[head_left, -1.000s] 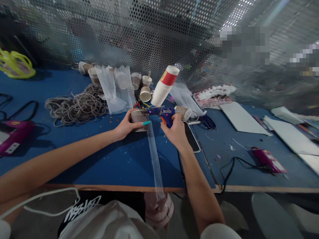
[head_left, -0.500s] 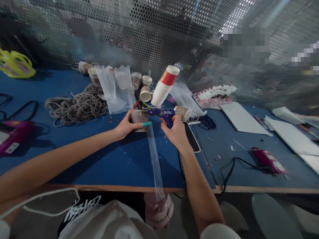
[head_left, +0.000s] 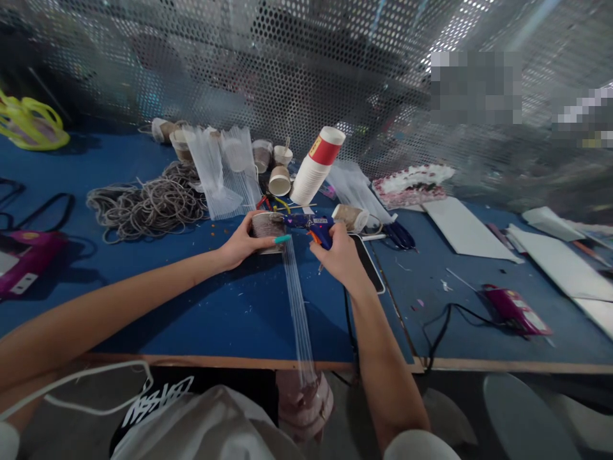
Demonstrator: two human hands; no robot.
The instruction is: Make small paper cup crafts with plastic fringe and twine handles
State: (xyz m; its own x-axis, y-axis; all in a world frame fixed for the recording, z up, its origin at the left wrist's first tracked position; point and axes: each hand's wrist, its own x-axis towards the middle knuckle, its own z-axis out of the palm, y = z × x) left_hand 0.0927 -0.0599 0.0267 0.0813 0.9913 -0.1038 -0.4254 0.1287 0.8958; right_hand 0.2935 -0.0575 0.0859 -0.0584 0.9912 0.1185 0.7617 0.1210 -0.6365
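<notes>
From my end I see white lettering on black cloth (head_left: 165, 393) at lower left, slanted and creased, so I cannot read it whole. The cup stack (head_left: 309, 179), upper middle, wears a red band with a yellow mark too small for me to read. A pale label on the blue glue gun (head_left: 299, 221) at centre is just as illegible.

The left hand (head_left: 238, 246) has its fingers curled round the cord-wrapped cup (head_left: 266, 225), left of centre; the teal-nailed thumb lies along its front. The right hand (head_left: 341, 255) grips the glue gun, fingers closed about the handle by an orange trigger; whether it is pressed, I cannot tell. The nozzle points left at the cup's rim; contact is unclear to me. A sheer strip (head_left: 299, 313) runs from beside the cup down over the front edge of the blue surface (head_left: 215, 319).
</notes>
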